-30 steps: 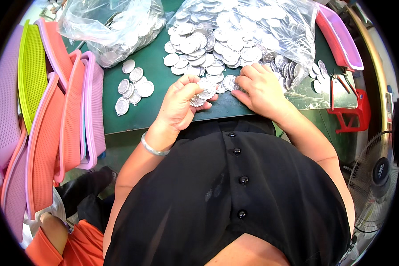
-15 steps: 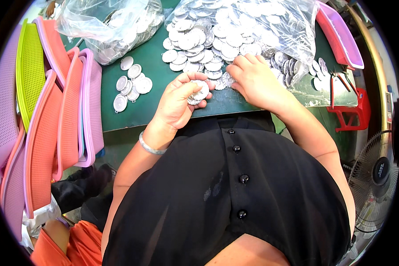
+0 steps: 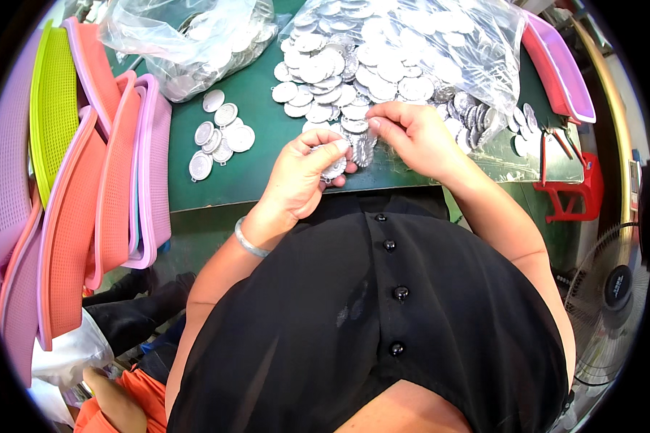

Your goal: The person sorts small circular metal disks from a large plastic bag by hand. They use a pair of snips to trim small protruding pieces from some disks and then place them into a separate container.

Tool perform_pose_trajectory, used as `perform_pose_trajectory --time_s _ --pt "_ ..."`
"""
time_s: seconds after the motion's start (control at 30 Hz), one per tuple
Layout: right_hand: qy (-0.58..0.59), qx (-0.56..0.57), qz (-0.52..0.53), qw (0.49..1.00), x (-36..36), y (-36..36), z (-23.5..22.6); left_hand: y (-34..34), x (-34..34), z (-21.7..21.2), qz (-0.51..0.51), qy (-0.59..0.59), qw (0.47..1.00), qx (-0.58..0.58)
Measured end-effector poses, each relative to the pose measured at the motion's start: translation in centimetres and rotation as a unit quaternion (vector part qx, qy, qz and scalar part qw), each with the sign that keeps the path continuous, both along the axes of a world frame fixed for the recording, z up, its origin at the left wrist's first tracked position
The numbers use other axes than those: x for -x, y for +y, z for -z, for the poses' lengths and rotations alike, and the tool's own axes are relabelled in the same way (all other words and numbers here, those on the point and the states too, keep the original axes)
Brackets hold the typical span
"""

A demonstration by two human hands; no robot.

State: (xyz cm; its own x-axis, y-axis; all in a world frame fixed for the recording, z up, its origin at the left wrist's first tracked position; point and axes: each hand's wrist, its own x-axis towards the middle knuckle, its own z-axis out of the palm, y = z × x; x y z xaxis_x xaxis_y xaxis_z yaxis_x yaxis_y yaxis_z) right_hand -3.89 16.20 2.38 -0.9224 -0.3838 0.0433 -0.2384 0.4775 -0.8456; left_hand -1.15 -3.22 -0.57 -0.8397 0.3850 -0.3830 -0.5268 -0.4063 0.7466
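Observation:
Near the front edge of the green table, my left hand (image 3: pixel 301 172) is closed around a few round silver medallions (image 3: pixel 334 167), its thumb pressed over their faces. My right hand (image 3: pixel 419 137) reaches in from the right, thumb and forefinger brought together at the near edge of a large heap of silver medallions (image 3: pixel 325 68). Whether a medallion sits between those fingertips I cannot make out. Just in front of the fingertips, several medallions (image 3: pixel 365 150) lie overlapped. Off to the left, a small loose group of medallions (image 3: pixel 222 135), some with little loops, lies on the table.
Clear plastic bags (image 3: pixel 188 54) of medallions stand at the back. Pink and purple baskets (image 3: pixel 556 68) and red-handled pliers (image 3: pixel 556 144) are at the right. Stacked colored baskets (image 3: pixel 112 180) line the left. A fan (image 3: pixel 607 296) and red stool (image 3: pixel 581 191) stand right; an orange-clad person (image 3: pixel 133 400) is lower left.
My right hand has drawn its fingers from a spread reach over the heap into a pinch at its near edge. My left hand, still holding medallions, is slightly lower and to the right.

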Motion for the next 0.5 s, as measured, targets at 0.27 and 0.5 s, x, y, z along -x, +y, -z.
perform_pose_trajectory --time_s 0.27,0.5 --pt "0.252 -0.180 -0.041 0.950 0.3 -0.7 1.8 -0.4 0.2 -0.4 -0.049 -0.007 0.997 0.062" --pt "0.348 -0.243 -0.082 0.902 0.5 -0.8 2.4 0.7 0.2 -1.5 0.075 0.335 0.800 0.492"
